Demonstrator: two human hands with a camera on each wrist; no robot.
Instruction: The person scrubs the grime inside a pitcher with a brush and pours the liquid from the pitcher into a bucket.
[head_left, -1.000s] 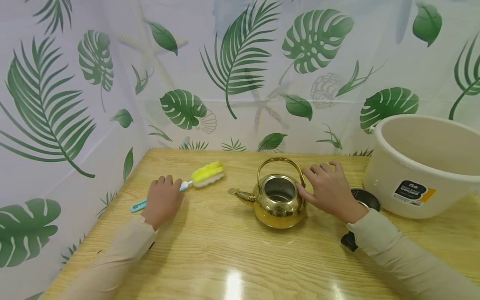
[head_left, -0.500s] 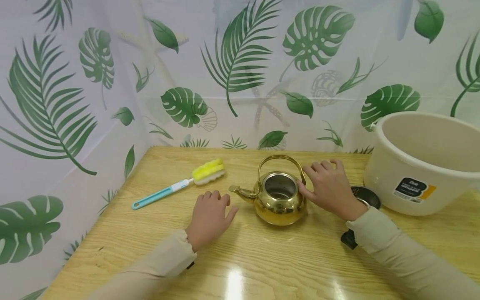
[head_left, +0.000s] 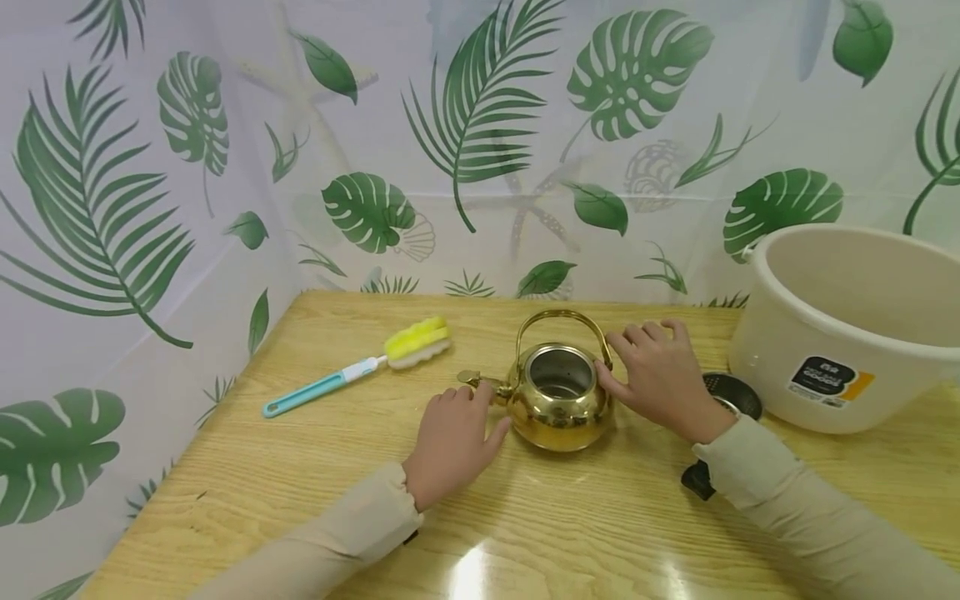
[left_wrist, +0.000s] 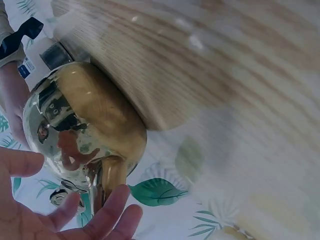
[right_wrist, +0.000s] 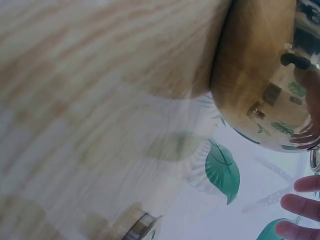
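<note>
A shiny gold kettle [head_left: 562, 421] without a lid stands upright on the table, its arched handle [head_left: 562, 314] raised and its spout [head_left: 480, 382] pointing left. Beside the spout is my left hand [head_left: 453, 442], its fingertips at the spout; the left wrist view shows these fingers [left_wrist: 107, 215] spread and relaxed, the thumb apart. My right hand [head_left: 660, 379] rests against the kettle's right side, with the thumb at the handle's base and rim. In the right wrist view its other fingers [right_wrist: 302, 207] extend loosely beyond the kettle.
A blue-handled brush with a yellow and white sponge head [head_left: 416, 342] lies on the left of the wooden table [head_left: 360, 517]. Partly under my right wrist is a black perforated utensil [head_left: 731, 396]. A large cream bucket [head_left: 765, 358] stands on the right, before a leaf-patterned cloth [head_left: 487, 258].
My left hand has left the brush, now lying in full view, and moved right to the kettle's spout. The right hand and the kettle have stayed in place.
</note>
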